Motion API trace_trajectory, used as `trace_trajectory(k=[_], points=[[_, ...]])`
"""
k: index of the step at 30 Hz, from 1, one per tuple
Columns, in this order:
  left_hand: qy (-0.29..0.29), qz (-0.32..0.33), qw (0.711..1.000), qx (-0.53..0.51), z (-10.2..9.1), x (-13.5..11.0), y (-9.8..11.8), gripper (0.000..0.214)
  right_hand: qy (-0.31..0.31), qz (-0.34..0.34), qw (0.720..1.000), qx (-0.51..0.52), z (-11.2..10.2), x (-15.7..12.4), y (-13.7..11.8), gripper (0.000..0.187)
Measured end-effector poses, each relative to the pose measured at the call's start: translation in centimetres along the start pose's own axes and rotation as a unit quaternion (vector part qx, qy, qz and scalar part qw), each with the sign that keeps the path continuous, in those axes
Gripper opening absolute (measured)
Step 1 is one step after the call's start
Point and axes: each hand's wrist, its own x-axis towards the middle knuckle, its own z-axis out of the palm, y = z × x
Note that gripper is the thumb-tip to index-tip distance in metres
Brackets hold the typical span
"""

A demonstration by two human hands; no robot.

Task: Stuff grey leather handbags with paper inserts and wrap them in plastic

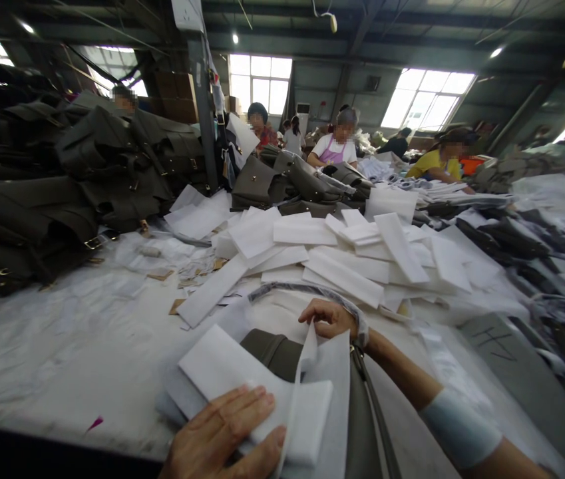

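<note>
Olive bag (pixel 273 352) here, left hand (pixel 229 429) loosely flat on white foam (pixel 225 366), right hand (pixel 331 318) pinching a thin sheet (pixel 308 351).

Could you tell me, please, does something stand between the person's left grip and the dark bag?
Yes. A white sheet covers part of the dark bag in this view, and the left grip rests on that sheet. Just beyond the sheet, some of the bag shows uncovered.
</note>
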Motion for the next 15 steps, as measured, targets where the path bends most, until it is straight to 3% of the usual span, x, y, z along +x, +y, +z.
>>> trace_trajectory(k=[2, 6, 8, 11, 13, 15], points=[[-0.005, 0.013, 1.000, -0.006, 0.3, 0.3, 0.3, 0.023, 0.078, -0.031, 0.993, -0.083, -0.2, -0.6, 0.8, 0.021], [-0.003, 0.010, 1.000, -0.004, 1.2, 0.3, 0.7, 0.032, 0.236, -0.052, 0.949, -0.202, 0.0, -2.1, 1.3, 0.016], [-0.004, -0.011, 1.000, 0.001, 1.6, 0.0, 0.8, 0.032, 0.241, -0.050, 0.946, -0.210, 0.4, -3.2, 1.4, 0.018], [-0.049, -0.014, 0.999, 0.009, 1.9, -0.6, 0.7, 0.033, 0.225, -0.027, 0.955, -0.193, 1.0, -5.2, 1.5, 0.017], [-0.071, -0.018, 0.997, 0.018, 2.0, -0.7, 0.7, 0.036, 0.223, 0.029, 0.957, -0.184, 1.4, -6.7, 1.0, 0.016], [-0.044, -0.051, 0.997, 0.036, 2.2, -0.4, 0.9, 0.038, 0.204, 0.090, 0.959, -0.174, 1.8, -8.0, 0.0, 0.016]])
